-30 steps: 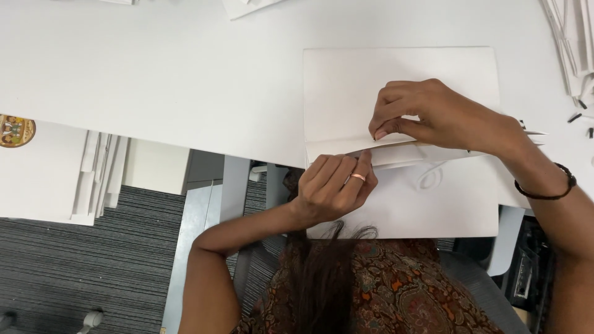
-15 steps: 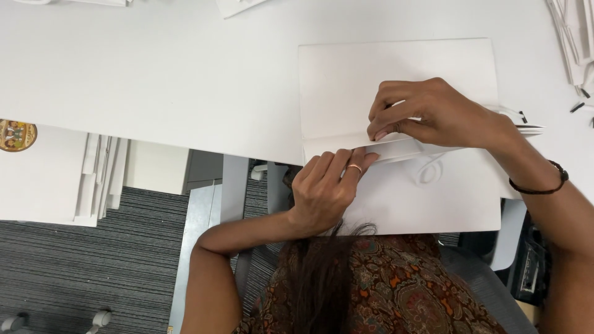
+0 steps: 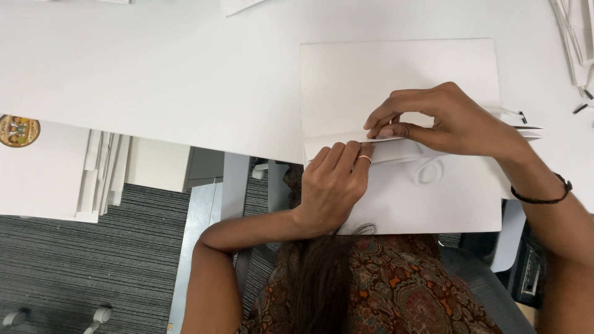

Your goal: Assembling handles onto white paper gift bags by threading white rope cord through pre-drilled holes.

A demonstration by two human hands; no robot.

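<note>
Lying beneath both hands: left hand (image 3: 334,185), right hand (image 3: 445,120), white paper bag (image 3: 396,74).

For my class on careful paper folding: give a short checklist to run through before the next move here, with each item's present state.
1. Left hand pressing on the fold line of the white paper bag: ok.
2. Right hand pinching the folded flap at the crease: ok.
3. Bag fully supported by the white table: not ok, its near edge overhangs.
4. Crease straight along its whole length: cannot tell, hands cover part.
5. Handle cord clear of the fold: cannot tell.
</note>
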